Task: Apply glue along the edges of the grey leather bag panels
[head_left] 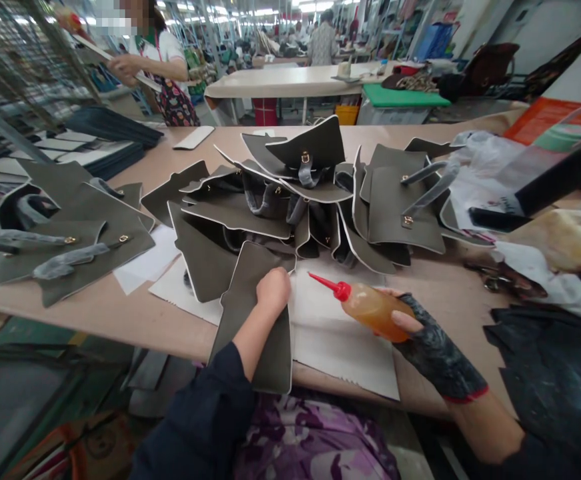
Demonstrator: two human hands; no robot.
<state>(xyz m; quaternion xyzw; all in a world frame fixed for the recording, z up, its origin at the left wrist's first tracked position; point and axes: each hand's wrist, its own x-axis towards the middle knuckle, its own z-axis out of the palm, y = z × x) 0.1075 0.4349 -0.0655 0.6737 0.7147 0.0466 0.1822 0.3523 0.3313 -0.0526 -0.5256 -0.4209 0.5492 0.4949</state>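
Observation:
My right hand [403, 320], in a dark fingerless glove, is wrapped round a squeeze bottle [373, 308] of amber liquid. The bottle's red pointed nozzle aims left, towards my other hand. My left hand [273, 288] is bare and closed at the right edge of a grey-olive bag panel [250, 333]; its fingertips are hidden. That panel overhangs the table's front edge. Beneath it and to its right lies a white sheet [340, 333]. Just behind my left hand stand several similar panels [235, 213] with light edges, some with plastic-wrapped handles and gold-coloured fittings.
More handled panels [85, 227] lie at the left of the table [190, 333]. At the right are a clear plastic bag [485, 163], scissors [500, 280] and dark material [550, 373]. Beyond the table, a person in a patterned apron [175, 103] holds a flat piece.

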